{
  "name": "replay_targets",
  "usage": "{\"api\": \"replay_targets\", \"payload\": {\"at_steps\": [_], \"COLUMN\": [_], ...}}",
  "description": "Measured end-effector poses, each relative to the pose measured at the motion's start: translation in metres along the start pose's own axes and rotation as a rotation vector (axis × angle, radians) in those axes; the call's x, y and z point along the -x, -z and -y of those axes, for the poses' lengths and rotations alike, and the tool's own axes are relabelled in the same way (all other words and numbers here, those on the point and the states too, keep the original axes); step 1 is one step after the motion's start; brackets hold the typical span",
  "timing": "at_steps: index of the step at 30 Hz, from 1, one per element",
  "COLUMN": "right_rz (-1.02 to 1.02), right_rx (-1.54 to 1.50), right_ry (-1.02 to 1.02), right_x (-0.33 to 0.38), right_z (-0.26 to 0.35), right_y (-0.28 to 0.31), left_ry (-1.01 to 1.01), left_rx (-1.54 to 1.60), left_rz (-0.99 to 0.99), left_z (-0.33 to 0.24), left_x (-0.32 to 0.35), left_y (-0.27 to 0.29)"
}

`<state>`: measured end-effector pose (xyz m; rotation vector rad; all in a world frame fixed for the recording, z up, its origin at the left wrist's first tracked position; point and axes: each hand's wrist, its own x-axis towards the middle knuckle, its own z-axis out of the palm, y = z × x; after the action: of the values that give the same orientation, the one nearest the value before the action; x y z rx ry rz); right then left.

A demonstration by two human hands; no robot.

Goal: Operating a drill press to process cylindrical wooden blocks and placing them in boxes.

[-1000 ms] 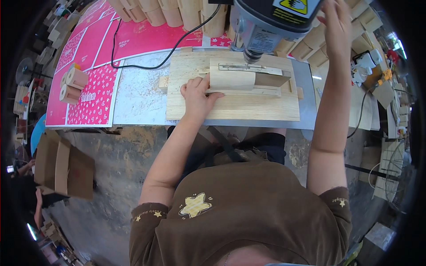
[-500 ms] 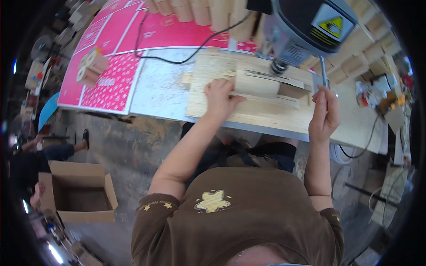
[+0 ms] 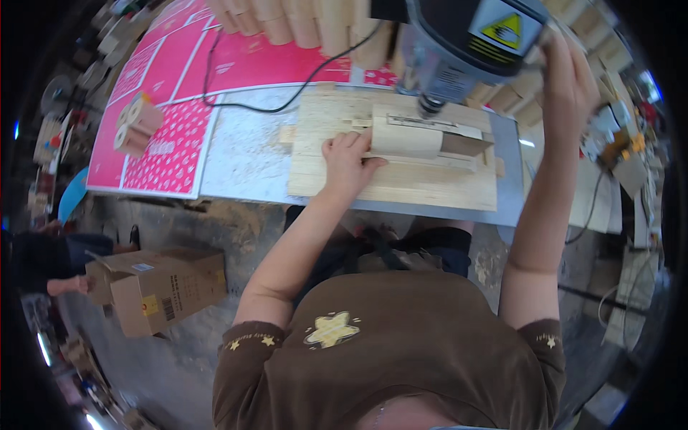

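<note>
My left hand (image 3: 349, 163) is closed on the left end of a pale wooden block (image 3: 406, 141), its thumb along the near side. The block has a curved surface and a narrow slot along its top. It lies in a wooden jig on a flat board (image 3: 430, 190), below the chuck (image 3: 431, 106) of a drill press (image 3: 466, 43). The chuck is apart from the board. My right hand (image 3: 571, 82) is raised at the right side of the machine head, its fingers closed round a lever there; their tips are partly hidden.
Wooden pieces (image 3: 297, 25) stand in a row behind the board. A small cluster of wooden cylinders (image 3: 138, 125) sits on the pink printed sheet (image 3: 168, 154). A black cable (image 3: 287, 107) crosses the tabletop. At left, another person's hand (image 3: 70, 285) holds a cardboard box (image 3: 168, 290).
My right hand has moved up and away from me, beside the machine head. My left hand stays at the block. The other person has turned the cardboard box onto its side.
</note>
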<state>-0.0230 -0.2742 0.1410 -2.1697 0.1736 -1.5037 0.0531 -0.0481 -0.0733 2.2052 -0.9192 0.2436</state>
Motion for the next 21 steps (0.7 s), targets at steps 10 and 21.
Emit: {"api": "replay_targets", "payload": {"at_steps": [10,21], "right_rz": [0.161,0.021], "right_rx": [-0.007,-0.126], "right_ry": [-0.230,0.147], "right_x": [0.004,0.151], "right_z": [0.015,-0.037], "right_y": [0.019,-0.024], "left_ry": [-0.054,-0.061], "left_rx": [0.044,0.042], "left_rz": [-0.006,-0.001], "left_z": [-0.017,-0.017], "left_x": [-0.004,-0.004], "left_y": [-0.015,-0.015]}}
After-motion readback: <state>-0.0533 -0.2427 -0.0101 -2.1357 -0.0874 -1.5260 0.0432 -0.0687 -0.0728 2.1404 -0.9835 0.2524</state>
